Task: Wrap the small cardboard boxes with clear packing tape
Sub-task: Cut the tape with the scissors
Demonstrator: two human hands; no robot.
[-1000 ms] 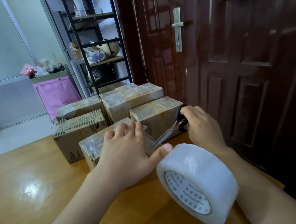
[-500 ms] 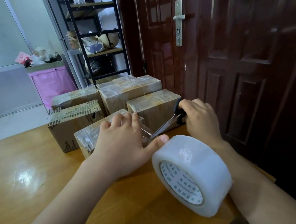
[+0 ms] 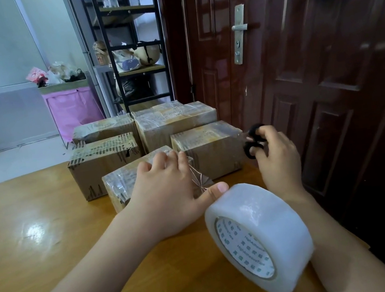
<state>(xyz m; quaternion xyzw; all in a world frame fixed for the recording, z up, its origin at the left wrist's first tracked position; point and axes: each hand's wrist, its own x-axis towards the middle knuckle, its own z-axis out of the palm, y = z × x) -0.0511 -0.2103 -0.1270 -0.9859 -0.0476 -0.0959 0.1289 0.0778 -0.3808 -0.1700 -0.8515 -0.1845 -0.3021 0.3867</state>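
Several small cardboard boxes stand grouped on the wooden table (image 3: 38,243). The nearest box (image 3: 120,186) is partly covered in clear tape; my left hand (image 3: 169,199) lies over its right end, fingers on top and thumb below, holding a crumpled strip of tape (image 3: 200,179). A big roll of clear packing tape (image 3: 260,238) stands on edge in front, just below my left thumb. My right hand (image 3: 275,156) grips the black handles of scissors (image 3: 253,141) beside the right-hand box (image 3: 209,150); their blades are blurred.
A dark red door (image 3: 299,67) with a metal handle stands close on the right, along the table's edge. Behind the boxes are a black shelf rack (image 3: 135,54) and a pink bin (image 3: 73,108). Bare tabletop lies to the left.
My right hand has drawn the scissors back to the right, away from the tape strip. The strip now hangs crumpled from my left hand. The roll stays put.
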